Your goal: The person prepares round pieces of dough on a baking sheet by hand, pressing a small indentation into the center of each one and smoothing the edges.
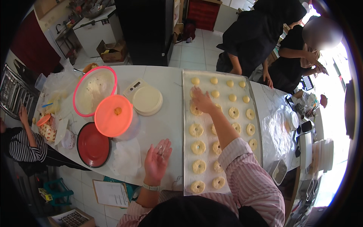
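Note:
My left hand (158, 159) is held palm up over the white table, fingers stretched out, with whitish flour on the palm and nothing in it. My right hand (202, 100) reaches across a large metal baking tray (206, 157), its fingers spread flat over the left column and partly hiding a dough piece there. Smooth dough balls (214, 80) fill the far rows. Nearer rows hold flattened dough rings (196, 129) with a hole in the middle. My right forearm, in a striped sleeve, covers some of the rings.
Left of the tray stand a kitchen scale (145, 99), a pink-rimmed bowl (94, 90), an orange-lidded tub (113, 116) and a red tray (93, 145). Plastic sheeting (279, 126) lies to the right. Two people stand at the far right, another person (28, 145) at the left.

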A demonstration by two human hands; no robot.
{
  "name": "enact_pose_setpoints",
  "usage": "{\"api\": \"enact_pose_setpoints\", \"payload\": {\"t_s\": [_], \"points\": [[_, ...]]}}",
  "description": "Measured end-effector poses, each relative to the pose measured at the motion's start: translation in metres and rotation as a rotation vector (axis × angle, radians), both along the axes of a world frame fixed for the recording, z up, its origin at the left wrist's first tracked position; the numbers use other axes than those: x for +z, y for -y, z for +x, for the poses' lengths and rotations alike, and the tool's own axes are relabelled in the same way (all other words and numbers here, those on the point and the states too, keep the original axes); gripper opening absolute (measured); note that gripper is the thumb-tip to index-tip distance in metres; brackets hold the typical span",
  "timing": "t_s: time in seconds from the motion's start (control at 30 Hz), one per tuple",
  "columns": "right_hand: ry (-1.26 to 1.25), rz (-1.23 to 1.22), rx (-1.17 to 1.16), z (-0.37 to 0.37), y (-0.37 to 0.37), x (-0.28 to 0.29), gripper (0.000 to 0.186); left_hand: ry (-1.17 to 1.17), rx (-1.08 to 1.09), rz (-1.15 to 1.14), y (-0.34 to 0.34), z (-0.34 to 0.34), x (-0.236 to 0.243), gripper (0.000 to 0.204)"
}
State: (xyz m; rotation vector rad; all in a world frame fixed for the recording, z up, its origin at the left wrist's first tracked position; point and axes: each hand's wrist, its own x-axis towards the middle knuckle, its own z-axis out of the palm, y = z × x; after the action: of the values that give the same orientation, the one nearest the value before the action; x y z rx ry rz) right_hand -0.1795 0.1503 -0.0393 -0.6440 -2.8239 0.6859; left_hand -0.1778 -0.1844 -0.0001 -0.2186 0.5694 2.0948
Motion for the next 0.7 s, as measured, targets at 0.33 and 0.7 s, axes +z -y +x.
{"api": "enact_pose_setpoints", "payload": {"t_s": [0.33,0.7], "points": [[-0.062,0.289,-0.074,0.006,-0.012,0.026,0.023,0.034,-0.015,-0.015,0.004,-0.002,-0.010,0.057],[0.165,0.516,-0.007,0.001,0.001,0.017,0.027,0.030,-0.022,-0.004,0.006,0.009,-0.006,0.055]]}}
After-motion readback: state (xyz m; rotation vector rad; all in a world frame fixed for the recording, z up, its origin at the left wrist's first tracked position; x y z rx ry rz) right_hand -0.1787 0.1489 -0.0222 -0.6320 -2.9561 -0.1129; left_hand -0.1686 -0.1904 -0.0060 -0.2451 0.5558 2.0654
